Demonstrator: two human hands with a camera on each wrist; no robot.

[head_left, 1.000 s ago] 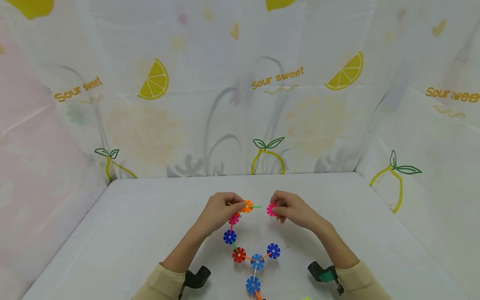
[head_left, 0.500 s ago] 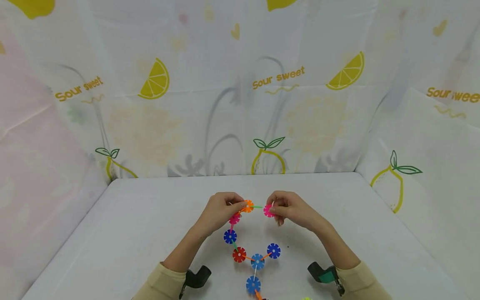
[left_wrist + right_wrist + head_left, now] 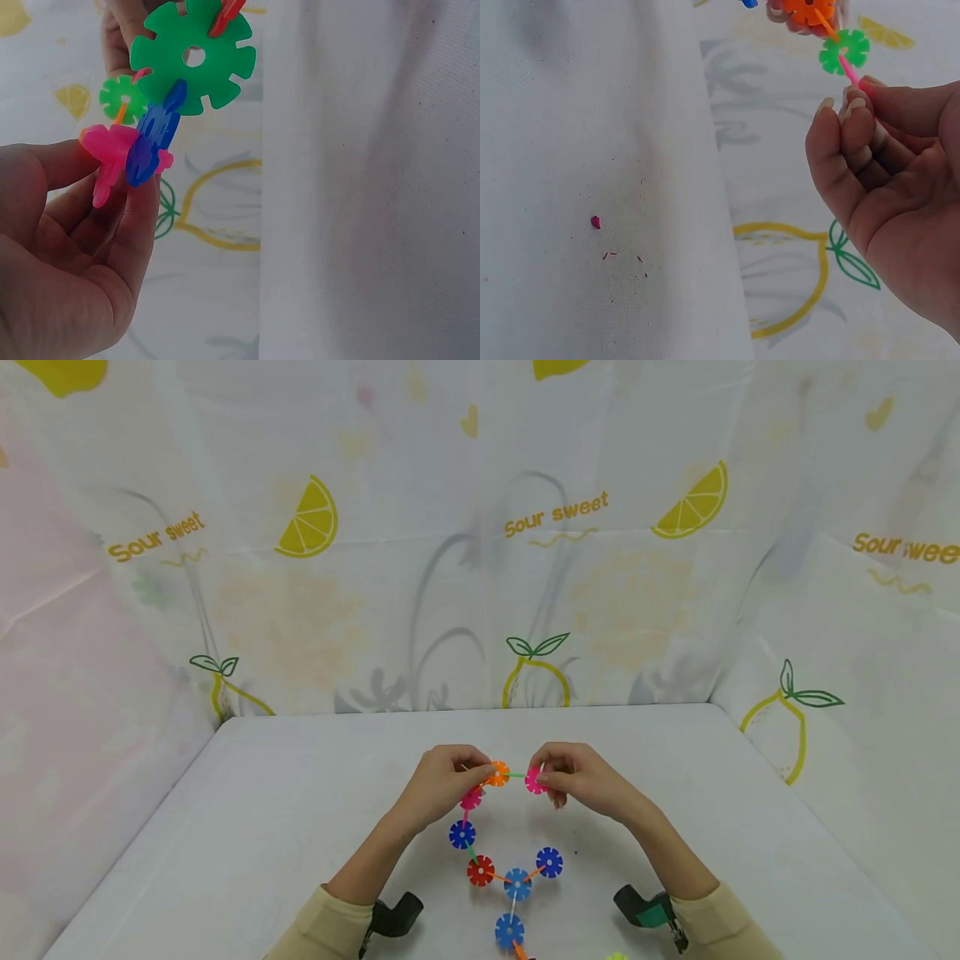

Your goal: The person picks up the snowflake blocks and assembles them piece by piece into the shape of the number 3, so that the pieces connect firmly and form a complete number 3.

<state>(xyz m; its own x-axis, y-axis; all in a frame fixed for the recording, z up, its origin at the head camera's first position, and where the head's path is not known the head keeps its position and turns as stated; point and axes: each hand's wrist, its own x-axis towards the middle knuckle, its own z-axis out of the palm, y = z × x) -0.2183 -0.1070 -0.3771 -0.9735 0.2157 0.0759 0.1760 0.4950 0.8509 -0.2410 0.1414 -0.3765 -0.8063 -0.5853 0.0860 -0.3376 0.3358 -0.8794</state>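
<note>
My left hand (image 3: 447, 781) pinches the chain of slotted plastic discs near its far end, at an orange disc (image 3: 498, 773). Pink, dark blue and red discs (image 3: 481, 871) follow below it. From the orange disc a green disc (image 3: 844, 51) sticks out, edge-on in the head view. Between thumb and fingers, my right hand (image 3: 577, 772) pinches a pink disc (image 3: 535, 780), whose rim meets the green disc; how deep it sits in a slot I cannot tell. In the left wrist view, a large green disc (image 3: 193, 56) joins a blue disc (image 3: 154, 142) beside the pinching fingers.
Light blue discs (image 3: 509, 932) and a dark blue disc (image 3: 550, 862) continue the chain toward me on the white table (image 3: 300, 827). A yellow-green piece (image 3: 617, 957) shows at the bottom edge. Small pink scraps (image 3: 595, 223) lie on the table. A lemon-print curtain (image 3: 420, 568) surrounds it.
My right hand has moved slightly left with the pink disc, closing the gap to the green disc. My left hand stays almost still.
</note>
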